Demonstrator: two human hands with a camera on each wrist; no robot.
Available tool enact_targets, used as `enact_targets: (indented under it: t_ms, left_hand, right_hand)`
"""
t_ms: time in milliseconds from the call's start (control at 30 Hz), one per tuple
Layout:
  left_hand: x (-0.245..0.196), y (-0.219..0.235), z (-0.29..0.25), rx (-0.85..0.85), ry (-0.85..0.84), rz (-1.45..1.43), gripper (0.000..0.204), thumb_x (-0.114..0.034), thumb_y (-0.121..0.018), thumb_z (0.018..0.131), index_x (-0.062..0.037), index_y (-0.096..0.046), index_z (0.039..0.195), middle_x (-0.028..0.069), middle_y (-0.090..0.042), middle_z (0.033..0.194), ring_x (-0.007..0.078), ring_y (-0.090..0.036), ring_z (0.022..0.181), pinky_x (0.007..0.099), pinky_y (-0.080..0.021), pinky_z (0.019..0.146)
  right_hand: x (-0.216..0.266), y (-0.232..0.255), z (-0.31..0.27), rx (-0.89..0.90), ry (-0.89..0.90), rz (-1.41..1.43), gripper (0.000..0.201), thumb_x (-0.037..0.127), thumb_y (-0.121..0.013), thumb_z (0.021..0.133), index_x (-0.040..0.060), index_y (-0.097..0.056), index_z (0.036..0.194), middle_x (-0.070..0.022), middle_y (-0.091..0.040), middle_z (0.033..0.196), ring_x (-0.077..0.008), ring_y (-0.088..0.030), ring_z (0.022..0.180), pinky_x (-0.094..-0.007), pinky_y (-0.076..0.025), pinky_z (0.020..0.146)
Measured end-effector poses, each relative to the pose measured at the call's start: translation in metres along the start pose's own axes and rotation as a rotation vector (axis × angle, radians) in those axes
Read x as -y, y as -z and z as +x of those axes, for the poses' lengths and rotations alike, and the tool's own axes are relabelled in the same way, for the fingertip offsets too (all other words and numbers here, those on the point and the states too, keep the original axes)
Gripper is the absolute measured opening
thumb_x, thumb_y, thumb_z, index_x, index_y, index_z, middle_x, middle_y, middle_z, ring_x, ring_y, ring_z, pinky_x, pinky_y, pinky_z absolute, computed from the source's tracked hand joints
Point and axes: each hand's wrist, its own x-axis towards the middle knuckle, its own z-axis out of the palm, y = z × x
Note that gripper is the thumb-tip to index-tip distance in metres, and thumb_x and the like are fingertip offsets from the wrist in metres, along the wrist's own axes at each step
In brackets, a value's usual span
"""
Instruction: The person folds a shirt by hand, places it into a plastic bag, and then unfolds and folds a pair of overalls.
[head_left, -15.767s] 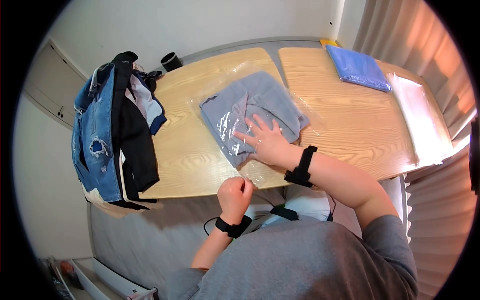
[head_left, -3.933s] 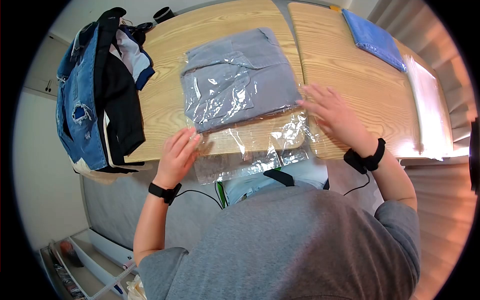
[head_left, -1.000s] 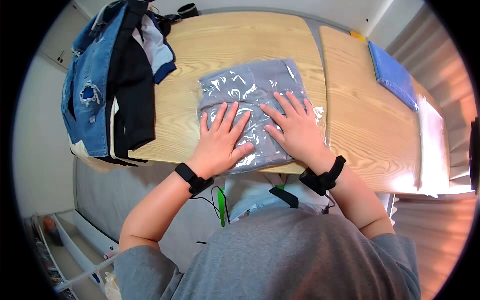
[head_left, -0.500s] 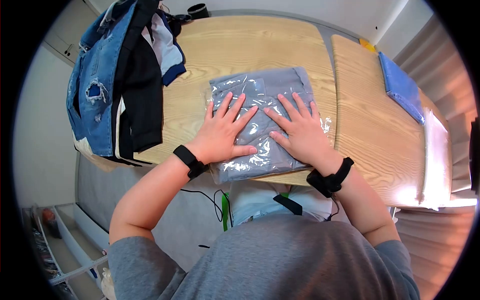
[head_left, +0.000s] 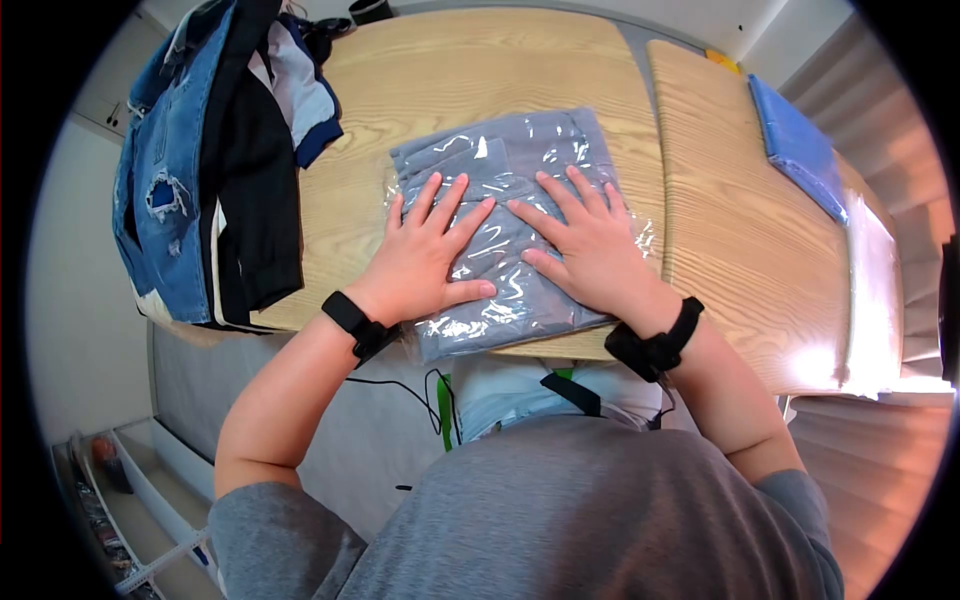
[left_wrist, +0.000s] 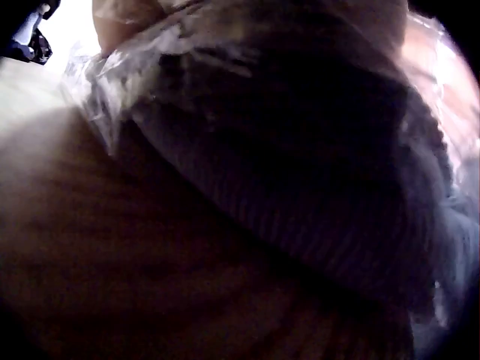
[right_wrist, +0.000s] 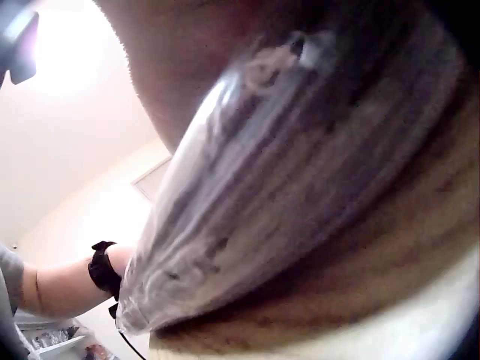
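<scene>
A folded grey garment in a clear plastic bag (head_left: 510, 170) lies at the front edge of the left table. My left hand (head_left: 425, 250) rests flat on its left half, fingers spread, and my right hand (head_left: 595, 245) lies the same way on its right half. Between the two thumbs part of the shiny film shows. The left wrist view is dark, with the ribbed grey fabric (left_wrist: 247, 202) under the film. In the right wrist view the bagged edge (right_wrist: 247, 187) stands close above the wood.
Jeans (head_left: 185, 170) and dark clothes (head_left: 262, 190) hang over the left table's edge. On the right table (head_left: 730, 230) lie a blue packet (head_left: 800, 150) and clear plastic bags (head_left: 872, 290). A narrow gap parts the tables. Shelving (head_left: 165, 480) stands at the lower left.
Earlier, the bag's unfilled end hung toward the person, with the hands at its sides; now it is out of sight and both hands lie on the package. Over the last second they stay spread there.
</scene>
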Motion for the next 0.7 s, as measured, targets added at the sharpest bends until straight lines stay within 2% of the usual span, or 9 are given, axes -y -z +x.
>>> enact_targets:
  t_ms: [167, 200, 233, 300, 333, 400, 500, 600, 700]
  left_hand:
    - [0.003, -0.003, -0.001, -0.003, 0.008, -0.058, 0.085, -0.065, -0.056, 0.076, -0.0219, -0.029, 0.145, 0.0159, -0.021, 0.150, 0.0395, -0.016, 0.138, 0.0629, -0.016, 0.105]
    - [0.005, -0.002, 0.000, -0.017, 0.008, -0.047, 0.085, -0.065, -0.056, 0.076, -0.0219, -0.029, 0.145, 0.0159, -0.021, 0.150, 0.0395, -0.016, 0.138, 0.0629, -0.016, 0.105]
    - [0.005, -0.001, 0.000, 0.002, 0.014, -0.067, 0.085, -0.065, -0.055, 0.077, -0.0226, -0.029, 0.145, 0.0157, -0.021, 0.150, 0.0392, -0.015, 0.139, 0.0626, -0.015, 0.106]
    - [0.006, -0.002, -0.002, 0.032, 0.021, -0.111, 0.083, -0.064, -0.055, 0.078, -0.0241, -0.028, 0.145, 0.0149, -0.020, 0.151, 0.0384, -0.014, 0.140, 0.0618, -0.014, 0.106]
    - [0.010, -0.004, -0.001, 0.023, 0.005, -0.127, 0.083, -0.063, -0.057, 0.077, -0.0240, -0.029, 0.145, 0.0147, -0.020, 0.151, 0.0382, -0.014, 0.140, 0.0617, -0.014, 0.107]
    - [0.019, -0.004, -0.001, 0.029, -0.008, -0.221, 0.082, -0.057, -0.062, 0.075, -0.0229, -0.032, 0.144, 0.0139, -0.021, 0.151, 0.0373, -0.013, 0.140, 0.0599, -0.013, 0.108]
    - [0.046, -0.002, -0.010, -0.218, -0.119, -0.530, 0.049, -0.025, -0.064, 0.081, -0.0124, -0.055, 0.127, 0.0119, -0.041, 0.142, 0.0331, -0.031, 0.135, 0.0437, -0.027, 0.108]
    - [0.015, 0.046, -0.038, -0.480, -0.173, -0.351, 0.029, 0.000, -0.061, 0.077, -0.0068, -0.064, 0.104, 0.0087, -0.062, 0.116, 0.0316, -0.049, 0.119, 0.0410, -0.039, 0.098]
    - [-0.018, 0.036, -0.078, -0.333, -0.170, -0.314, 0.030, -0.012, -0.069, 0.073, -0.0060, -0.064, 0.102, 0.0077, -0.063, 0.110, 0.0294, -0.053, 0.112, 0.0404, -0.041, 0.094]
  right_hand:
    - [-0.005, 0.025, -0.006, -0.032, -0.017, 0.200, 0.052, 0.038, -0.062, 0.082, 0.0237, -0.050, 0.131, -0.0095, -0.039, 0.142, -0.0332, -0.029, 0.134, -0.0570, -0.023, 0.106]
    - [0.002, 0.037, -0.013, -0.053, 0.021, 0.145, 0.052, 0.030, -0.066, 0.079, 0.0190, -0.052, 0.128, -0.0102, -0.041, 0.140, -0.0304, -0.030, 0.134, -0.0567, -0.022, 0.107]
    - [0.013, 0.047, -0.024, -0.105, 0.082, 0.140, 0.044, 0.023, -0.068, 0.076, 0.0135, -0.058, 0.118, -0.0113, -0.049, 0.130, -0.0291, -0.041, 0.126, -0.0513, -0.031, 0.103]
    - [0.025, 0.036, -0.053, -0.060, 0.052, 0.342, 0.038, 0.018, -0.068, 0.075, 0.0116, -0.060, 0.112, -0.0118, -0.055, 0.117, -0.0294, -0.051, 0.111, -0.0436, -0.041, 0.092]
    - [0.032, 0.035, -0.060, -0.079, 0.091, 0.294, 0.033, 0.015, -0.068, 0.074, 0.0102, -0.062, 0.106, -0.0113, -0.056, 0.107, -0.0289, -0.055, 0.099, -0.0383, -0.044, 0.085]
    - [0.038, 0.028, -0.067, -0.115, 0.066, 0.284, 0.034, 0.016, -0.068, 0.074, 0.0100, -0.062, 0.107, -0.0112, -0.056, 0.107, -0.0290, -0.054, 0.099, -0.0385, -0.044, 0.085]
    - [0.046, 0.020, -0.070, -0.133, 0.017, 0.330, 0.033, 0.018, -0.068, 0.074, 0.0100, -0.062, 0.106, -0.0092, -0.055, 0.106, -0.0284, -0.052, 0.102, -0.0399, -0.042, 0.087]
    - [0.041, 0.016, -0.071, -0.159, 0.030, 0.303, 0.035, 0.021, -0.068, 0.077, 0.0122, -0.062, 0.111, -0.0088, -0.054, 0.109, -0.0273, -0.049, 0.105, -0.0391, -0.040, 0.089]
    - [0.040, 0.016, -0.071, -0.172, 0.034, 0.304, 0.035, 0.021, -0.068, 0.077, 0.0119, -0.062, 0.110, -0.0085, -0.054, 0.109, -0.0270, -0.049, 0.105, -0.0391, -0.040, 0.089]
